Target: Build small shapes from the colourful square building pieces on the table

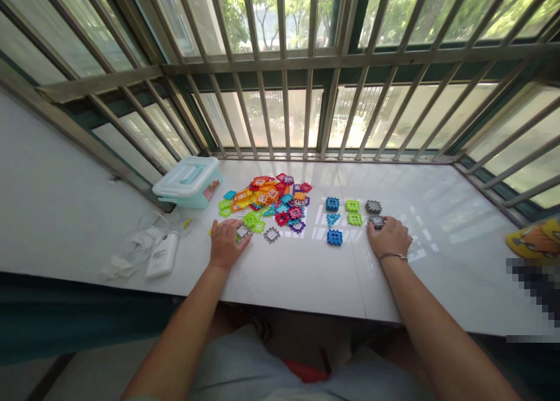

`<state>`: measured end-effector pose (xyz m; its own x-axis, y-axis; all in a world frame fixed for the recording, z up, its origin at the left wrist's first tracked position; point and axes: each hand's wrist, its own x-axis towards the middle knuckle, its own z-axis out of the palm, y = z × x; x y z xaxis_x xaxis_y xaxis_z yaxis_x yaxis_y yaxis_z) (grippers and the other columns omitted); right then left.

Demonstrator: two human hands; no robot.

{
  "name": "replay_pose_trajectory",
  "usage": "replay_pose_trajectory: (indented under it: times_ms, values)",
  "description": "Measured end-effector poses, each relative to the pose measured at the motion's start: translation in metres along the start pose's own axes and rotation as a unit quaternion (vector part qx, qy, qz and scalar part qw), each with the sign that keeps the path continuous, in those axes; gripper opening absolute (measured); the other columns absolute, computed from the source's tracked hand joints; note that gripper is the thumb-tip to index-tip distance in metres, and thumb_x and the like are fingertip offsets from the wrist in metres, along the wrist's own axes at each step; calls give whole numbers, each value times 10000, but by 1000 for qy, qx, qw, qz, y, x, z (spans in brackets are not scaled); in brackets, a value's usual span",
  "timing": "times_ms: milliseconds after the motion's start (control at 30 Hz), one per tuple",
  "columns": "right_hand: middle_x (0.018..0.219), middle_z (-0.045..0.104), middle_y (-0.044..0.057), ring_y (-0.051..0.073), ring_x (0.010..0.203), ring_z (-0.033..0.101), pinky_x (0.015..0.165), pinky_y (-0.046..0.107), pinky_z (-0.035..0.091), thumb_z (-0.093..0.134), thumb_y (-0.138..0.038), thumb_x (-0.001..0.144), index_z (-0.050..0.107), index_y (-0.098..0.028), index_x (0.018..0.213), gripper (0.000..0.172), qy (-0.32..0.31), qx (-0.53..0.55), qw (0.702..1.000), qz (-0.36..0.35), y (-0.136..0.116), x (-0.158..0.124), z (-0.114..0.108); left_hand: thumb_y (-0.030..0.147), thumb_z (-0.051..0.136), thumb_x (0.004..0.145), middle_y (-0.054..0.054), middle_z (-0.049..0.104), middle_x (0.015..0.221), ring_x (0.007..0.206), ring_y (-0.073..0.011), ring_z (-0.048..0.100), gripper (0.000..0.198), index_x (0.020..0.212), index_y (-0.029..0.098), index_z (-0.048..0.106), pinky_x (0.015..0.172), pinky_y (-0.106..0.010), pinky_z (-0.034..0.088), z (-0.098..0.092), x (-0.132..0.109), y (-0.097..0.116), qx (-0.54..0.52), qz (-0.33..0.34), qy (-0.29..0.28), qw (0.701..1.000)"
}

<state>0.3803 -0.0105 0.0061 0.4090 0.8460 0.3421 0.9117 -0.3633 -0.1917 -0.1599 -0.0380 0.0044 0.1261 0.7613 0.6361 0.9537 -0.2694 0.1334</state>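
My left hand [226,242] is at the near left side of a mixed pile of colourful plastic interlocking tiles [266,197]. Its thumb and fingers close on a grey interlocking tile [242,232]. A separate grey tile [272,234] lies just to its right. My right hand [391,238], with a bracelet at the wrist, grips a dark grey interlocking tile [377,221] at the table. Right behind that is a grey stack [373,206]. To the left stand green tiles [354,219] and a column of blue pieces [335,237], with a blue triangle [333,220] in its middle.
A lidded light-teal box [188,182] stands at the back left. Nearer, a white power bank [161,255] lies beside white cables [131,249]. A yellow item [534,238] is at the far right. Metal window bars [286,109] rise behind the white table [289,278].
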Motion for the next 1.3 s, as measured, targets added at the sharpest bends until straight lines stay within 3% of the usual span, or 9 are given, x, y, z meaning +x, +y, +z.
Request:
replay_pose_trajectory:
  times_ms: [167,333,400,500,600,767,867,1133,1300]
  values:
    - [1284,638,206,377,1181,580,970,500,445,514,-619,1011,579,-158,1348,574,0,-3,1000,-2,0,0,0,445,733,976,-92,770,1171,1143,-292,708,433,1338,237,616,1254,-524,360,-7,-9,24,-45,54,-17,997]
    - [1293,625,219,379,1194,568,983,499,431,502,-617,1017,566,-154,1365,582,-4,-1,1000,-3,1,0,2,531,736,957,-101,778,1128,1089,-308,705,463,1310,239,667,1123,-504,426,-16,-28,89,-85,44,-142,985]
    - [1297,626,214,378,1197,564,986,500,429,505,-620,1013,565,-158,1369,586,1,1,1000,-1,1,0,2,562,735,953,-100,778,1111,1053,-308,703,449,1259,238,679,1043,-488,442,-15,-35,121,-80,8,-187,979]
    - [1308,624,217,376,1197,559,989,505,427,522,-611,1006,563,-156,1377,589,3,7,1000,3,0,0,1,619,738,939,-89,775,1038,1017,-319,698,440,1168,249,670,1001,-486,422,-9,-39,162,-60,-78,-188,977]
    - [1307,624,216,375,1198,555,991,508,427,539,-596,1000,564,-151,1380,585,-1,13,1000,6,-1,0,-1,741,754,870,-115,769,970,978,-355,702,589,1186,250,667,986,-517,407,0,-40,188,-71,-89,-184,976]
    - [1309,619,227,380,1201,544,996,509,424,535,-591,998,551,-141,1400,603,-9,21,1000,10,-1,1,-1,853,818,703,-153,781,934,885,-378,725,1027,1465,210,570,1005,-570,407,6,-41,193,-115,-105,-172,973]
    - [1312,614,229,382,1205,541,1008,516,419,521,-599,1004,541,-137,1410,616,-4,27,1000,8,0,0,1,828,853,686,-83,770,885,888,-329,733,1089,1527,230,506,1088,-557,398,3,-41,188,-176,-68,-186,964]
    - [1377,572,234,387,1244,521,1016,510,423,563,-585,986,510,-138,1427,630,28,63,998,9,2,-2,-4,560,817,882,18,722,852,858,-228,717,521,1287,281,644,1085,-486,437,-3,-31,184,-258,-62,-229,937]
    - [1414,555,237,374,1369,470,1142,526,376,522,-554,1029,492,-132,1417,575,56,151,982,-95,-12,-31,-28,446,710,973,29,777,912,622,-139,638,273,1182,273,674,1073,-453,468,-6,-28,179,-322,-75,-228,916]
